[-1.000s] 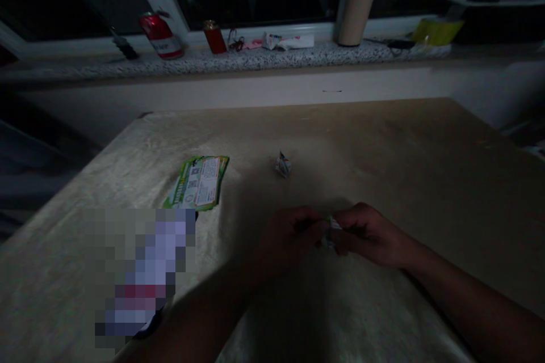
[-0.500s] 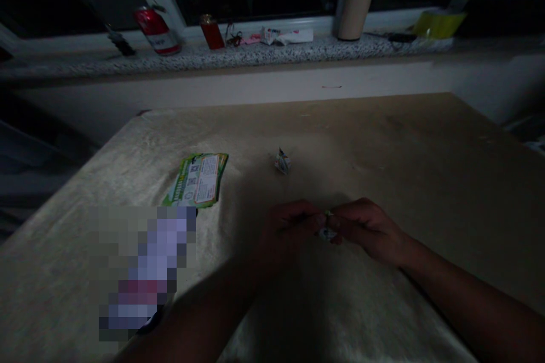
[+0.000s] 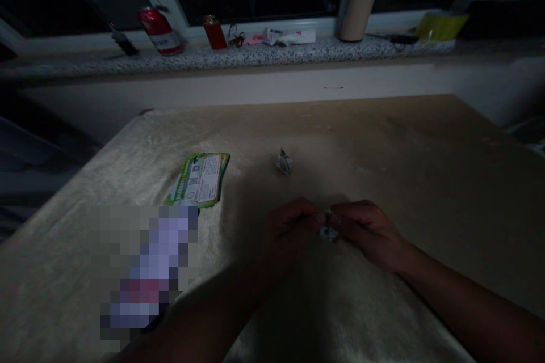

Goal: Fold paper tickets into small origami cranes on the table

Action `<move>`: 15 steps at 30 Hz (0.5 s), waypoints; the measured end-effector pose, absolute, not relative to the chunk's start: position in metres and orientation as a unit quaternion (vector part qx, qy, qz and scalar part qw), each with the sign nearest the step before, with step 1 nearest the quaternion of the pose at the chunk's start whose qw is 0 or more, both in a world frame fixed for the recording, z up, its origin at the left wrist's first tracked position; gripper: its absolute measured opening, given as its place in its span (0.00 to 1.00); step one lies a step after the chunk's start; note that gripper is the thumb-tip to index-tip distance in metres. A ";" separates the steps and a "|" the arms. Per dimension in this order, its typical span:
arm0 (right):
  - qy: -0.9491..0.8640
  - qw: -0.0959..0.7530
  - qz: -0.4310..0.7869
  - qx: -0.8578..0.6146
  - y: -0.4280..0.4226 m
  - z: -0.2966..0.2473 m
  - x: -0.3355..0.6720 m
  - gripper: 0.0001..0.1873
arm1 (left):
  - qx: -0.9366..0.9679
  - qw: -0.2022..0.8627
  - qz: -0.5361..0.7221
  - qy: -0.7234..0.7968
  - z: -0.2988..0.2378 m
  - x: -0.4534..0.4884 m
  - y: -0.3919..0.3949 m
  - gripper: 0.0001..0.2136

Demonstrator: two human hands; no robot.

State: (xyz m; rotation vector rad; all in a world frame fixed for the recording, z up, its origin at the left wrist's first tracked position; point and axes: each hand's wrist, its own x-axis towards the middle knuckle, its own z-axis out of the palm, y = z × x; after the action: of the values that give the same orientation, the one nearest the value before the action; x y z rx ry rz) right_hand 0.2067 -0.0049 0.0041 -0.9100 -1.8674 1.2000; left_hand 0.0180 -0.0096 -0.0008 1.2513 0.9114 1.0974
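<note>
My left hand and my right hand meet low over the table, thumbs and fingertips pinched together. Between them is a small piece of printed, folded paper, mostly covered by the fingers; its exact shape cannot be made out. Both hands are closed on it. Beyond them on the table stands a small pointed piece of folded printed paper, apart from both hands.
A green printed packet lies at left, beside a blurred-out phone-like object. The cloth-covered table ends at a wall below a granite sill. On the sill are a red can, a red bottle and a cardboard tube.
The hands keep nearly the same pose, with only slight finger movement around the paper. The whole view has shifted a little; the things on the table have not moved.
</note>
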 end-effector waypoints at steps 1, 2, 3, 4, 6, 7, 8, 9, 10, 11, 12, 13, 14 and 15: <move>-0.727 0.365 0.459 -0.358 -0.005 0.005 0.206 0.24 | 0.539 0.574 0.472 0.397 0.000 0.018 -0.010 0.09; -0.728 0.367 0.452 -0.362 -0.005 0.006 0.206 0.24 | 0.541 0.563 0.477 0.403 0.000 0.017 -0.010 0.09; -0.728 0.371 0.445 -0.366 -0.005 0.006 0.205 0.24 | 0.543 0.552 0.481 0.410 0.000 0.017 -0.010 0.09; -0.729 0.376 0.438 -0.368 -0.005 0.007 0.205 0.24 | 0.546 0.539 0.486 0.418 0.000 0.016 -0.010 0.09; -0.727 0.390 0.426 -0.372 -0.004 0.008 0.204 0.24 | 0.556 0.509 0.495 0.432 -0.001 0.016 -0.010 0.08; -0.726 0.397 0.419 -0.374 -0.004 0.009 0.204 0.24 | 0.563 0.495 0.500 0.434 -0.002 0.016 -0.010 0.08; -0.725 0.404 0.412 -0.377 -0.004 0.009 0.204 0.23 | 0.571 0.481 0.505 0.433 -0.002 0.016 -0.010 0.08; -0.723 0.412 0.405 -0.379 -0.004 0.009 0.205 0.22 | 0.578 0.468 0.511 0.431 -0.003 0.016 -0.011 0.07; -0.720 0.419 0.400 -0.383 -0.004 0.009 0.205 0.21 | 0.584 0.456 0.518 0.427 -0.003 0.017 -0.011 0.06; -0.715 0.427 0.396 -0.387 -0.004 0.008 0.206 0.20 | 0.588 0.443 0.525 0.426 -0.003 0.017 -0.012 0.05; -0.707 0.435 0.394 -0.394 -0.004 0.006 0.206 0.19 | 0.590 0.431 0.531 0.429 -0.002 0.017 -0.012 0.05; -0.696 0.445 0.394 -0.403 -0.004 0.005 0.207 0.18 | 0.593 0.418 0.533 0.435 -0.002 0.018 -0.013 0.04; -0.683 0.455 0.396 -0.412 -0.004 0.003 0.207 0.18 | 0.596 0.404 0.535 0.443 -0.001 0.018 -0.013 0.04; -0.668 0.464 0.401 -0.422 -0.004 0.001 0.207 0.18 | 0.600 0.390 0.534 0.450 0.000 0.018 -0.013 0.04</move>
State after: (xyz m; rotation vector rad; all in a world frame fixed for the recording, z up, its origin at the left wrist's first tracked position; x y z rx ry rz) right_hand 0.2073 -0.0039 0.0010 -1.0374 -1.6403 0.9863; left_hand 0.0181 -0.0130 0.0001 1.5263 1.1436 1.3572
